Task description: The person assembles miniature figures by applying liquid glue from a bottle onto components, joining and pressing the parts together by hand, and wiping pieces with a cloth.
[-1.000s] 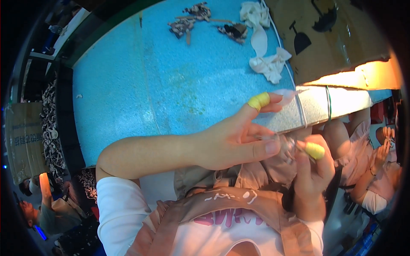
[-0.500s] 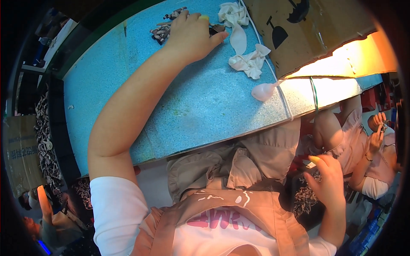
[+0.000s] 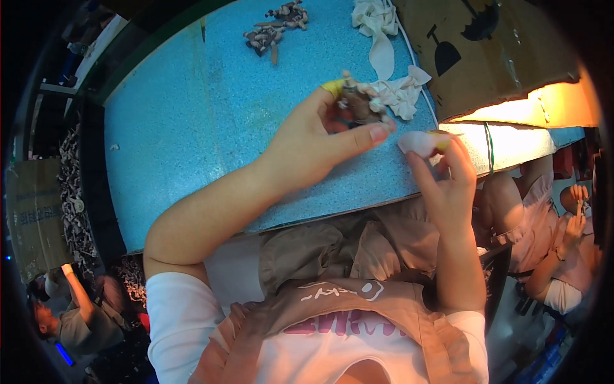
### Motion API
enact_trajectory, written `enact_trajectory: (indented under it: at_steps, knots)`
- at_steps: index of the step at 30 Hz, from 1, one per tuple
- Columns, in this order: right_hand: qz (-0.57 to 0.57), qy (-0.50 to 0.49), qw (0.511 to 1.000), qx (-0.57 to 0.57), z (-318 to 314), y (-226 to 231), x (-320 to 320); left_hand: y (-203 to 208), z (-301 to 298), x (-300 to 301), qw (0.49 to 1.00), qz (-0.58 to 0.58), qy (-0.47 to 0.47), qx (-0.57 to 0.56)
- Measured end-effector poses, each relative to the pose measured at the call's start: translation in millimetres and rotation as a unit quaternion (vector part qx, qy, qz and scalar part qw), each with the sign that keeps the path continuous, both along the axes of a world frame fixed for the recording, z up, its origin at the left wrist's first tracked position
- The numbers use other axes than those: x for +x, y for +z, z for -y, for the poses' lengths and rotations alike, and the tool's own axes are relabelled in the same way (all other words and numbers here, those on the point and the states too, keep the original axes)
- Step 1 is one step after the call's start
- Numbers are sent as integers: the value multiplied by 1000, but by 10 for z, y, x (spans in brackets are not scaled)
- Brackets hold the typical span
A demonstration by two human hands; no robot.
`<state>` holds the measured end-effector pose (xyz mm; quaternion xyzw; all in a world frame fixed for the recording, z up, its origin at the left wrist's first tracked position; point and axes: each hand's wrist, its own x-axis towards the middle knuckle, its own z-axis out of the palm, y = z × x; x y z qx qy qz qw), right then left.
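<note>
My left hand [image 3: 313, 141] is closed around a small brown and pale figurine [image 3: 362, 106], held just above the blue tabletop [image 3: 185, 147]. A yellow cover wraps one of its fingertips. Close by on the right, my right hand [image 3: 449, 185] grips a pale translucent bulb [image 3: 416, 143] with its fingers; its narrow end is hidden by them. Several similar figurines [image 3: 275, 31] lie in a loose cluster at the far side of the table. Crumpled white cloths [image 3: 401, 95] rest beyond my hands, near a white cord.
A cardboard box [image 3: 460, 51] stands at the far right, with bright light beneath its edge. Along the left edge, a dark trough holds many small pieces [image 3: 73, 192] beside another carton [image 3: 35, 211]. Other people sit at the right [image 3: 566, 243] and lower left [image 3: 86, 320].
My left hand has drawn back from the far cluster with a figurine in it. My right hand has come up from below the table edge and taken the bulb off the table.
</note>
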<state>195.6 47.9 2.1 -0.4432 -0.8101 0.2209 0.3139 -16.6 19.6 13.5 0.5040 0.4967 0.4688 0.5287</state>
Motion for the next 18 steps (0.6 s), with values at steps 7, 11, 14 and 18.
enact_trajectory:
  at_steps: [7, 11, 14, 18]
  knots:
    - [-538, 140, 777, -294, 350, 62, -122, 53, 197, 70, 924, 310, -181, -133]
    - [-559, 148, 747, -326, 386, 127, -188, -37, 358, 159, 971, 136, -191, -52]
    - [-516, 78, 801, -294, 453, 100, -167, 7, 338, 126, 973, 12, -230, -6]
    - [-519, 60, 801, -293, 502, 171, -188, 64, 360, 193, 976, -56, -211, -24]
